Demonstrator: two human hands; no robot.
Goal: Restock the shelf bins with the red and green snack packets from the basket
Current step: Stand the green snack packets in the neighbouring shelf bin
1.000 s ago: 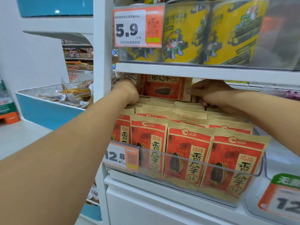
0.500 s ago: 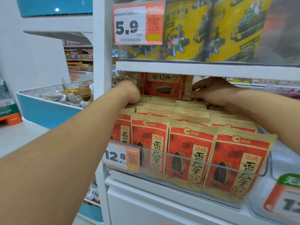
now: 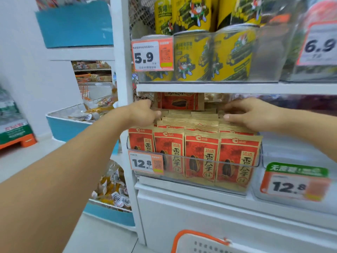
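Red snack packets stand in several rows inside a clear shelf bin. One more red packet stands upright at the back, under the shelf above. My left hand is curled at the left end of the rear rows, thumb over the packet tops. Over on the right, my right hand rests with relaxed fingers on the tops of the rear packets. A corner of the white basket with an orange rim shows at the bottom edge. No green packets are in view.
A 12.8 price tag hangs on the bin's front. A second clear bin with a green and orange tag sits to the right. Yellow cans fill the shelf above. Blue-edged bins of loose snacks stand left.
Both hands have come off the sides of the back packet and moved forward onto the tops of the rows. My view has pulled back, bringing the basket into sight.
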